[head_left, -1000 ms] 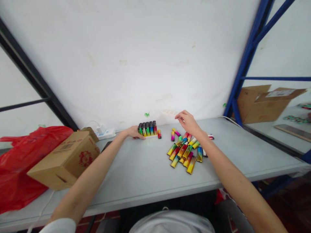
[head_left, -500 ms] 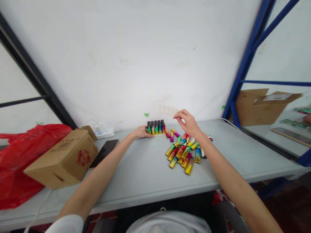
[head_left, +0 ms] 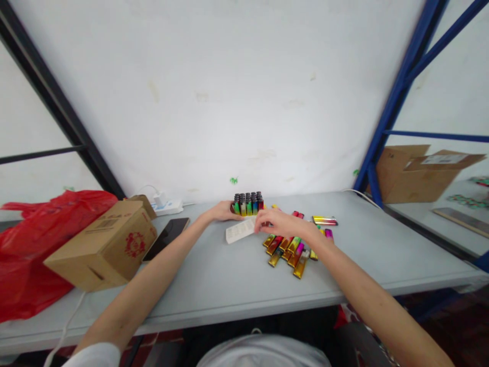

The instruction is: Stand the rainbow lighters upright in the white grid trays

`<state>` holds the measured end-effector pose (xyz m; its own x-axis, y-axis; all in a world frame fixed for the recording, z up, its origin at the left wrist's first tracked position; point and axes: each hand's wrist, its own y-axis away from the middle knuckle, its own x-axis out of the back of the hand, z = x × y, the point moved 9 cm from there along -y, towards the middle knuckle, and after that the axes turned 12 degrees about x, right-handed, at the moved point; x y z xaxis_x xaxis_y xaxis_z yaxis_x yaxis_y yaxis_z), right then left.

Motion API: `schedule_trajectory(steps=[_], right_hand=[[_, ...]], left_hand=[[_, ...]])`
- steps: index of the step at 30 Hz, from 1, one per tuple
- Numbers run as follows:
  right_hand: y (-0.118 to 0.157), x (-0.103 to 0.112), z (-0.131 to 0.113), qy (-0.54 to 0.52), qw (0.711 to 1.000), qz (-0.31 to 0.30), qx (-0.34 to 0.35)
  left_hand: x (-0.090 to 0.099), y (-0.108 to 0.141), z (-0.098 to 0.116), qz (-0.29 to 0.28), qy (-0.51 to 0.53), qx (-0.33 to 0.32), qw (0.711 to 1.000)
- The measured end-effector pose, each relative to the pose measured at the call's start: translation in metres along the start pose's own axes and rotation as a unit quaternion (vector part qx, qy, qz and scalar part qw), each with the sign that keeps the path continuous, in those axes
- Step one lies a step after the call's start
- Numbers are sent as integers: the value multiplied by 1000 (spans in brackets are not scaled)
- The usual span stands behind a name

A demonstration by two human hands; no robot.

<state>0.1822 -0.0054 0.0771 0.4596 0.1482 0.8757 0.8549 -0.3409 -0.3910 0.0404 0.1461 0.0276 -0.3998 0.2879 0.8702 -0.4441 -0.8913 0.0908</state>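
Observation:
Several lighters with black tops (head_left: 249, 203) stand upright in tight rows near the wall. My left hand (head_left: 225, 211) is closed around the left side of that block. A white tray with small compartments (head_left: 240, 231) is tilted just in front of the block, its right end pinched in my right hand (head_left: 267, 221). Loose shiny lighters in many colours (head_left: 293, 244) lie in a heap below and right of my right hand, which hides part of them.
At the left are a cardboard box (head_left: 103, 244), a red plastic bag (head_left: 30, 255), a dark phone (head_left: 167, 237) and a power strip (head_left: 168, 207). Blue shelf posts (head_left: 393, 97) and an open carton (head_left: 420, 176) stand at the right.
My right hand has moved left and down, bringing the tray from against the wall to in front of the upright lighters. My left hand stays at the block.

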Motion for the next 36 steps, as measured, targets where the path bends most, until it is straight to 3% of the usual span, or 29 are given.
schedule_trajectory(steps=[6,8,11,14,16,19,22,24,28,36], right_hand=[[-3,-29,9,-17,998,-53,-13],[-1,-27,10,-23,998,-52,-19],[4,-8,15,-23,999,-5,-31],[20,20,42,33,990,68,-115],[38,33,68,120,967,80,-208],[65,34,102,207,922,46,-325],[79,24,120,216,900,25,-377],[82,19,126,220,891,23,-396],[83,17,132,221,880,35,-420],[88,41,132,202,890,145,-383]], left_hand=[[-1,11,5,5,-7,-2,1000],[-3,12,7,4,-6,-2,1000],[-5,14,9,1,-9,-2,1000],[-2,20,8,7,-29,11,999],[4,27,5,14,-48,29,998],[12,45,1,5,-67,54,996],[10,70,3,-50,-99,56,992],[7,86,6,-73,-124,47,988],[3,107,13,-66,-121,36,990],[-10,109,22,-16,-148,-31,988]])
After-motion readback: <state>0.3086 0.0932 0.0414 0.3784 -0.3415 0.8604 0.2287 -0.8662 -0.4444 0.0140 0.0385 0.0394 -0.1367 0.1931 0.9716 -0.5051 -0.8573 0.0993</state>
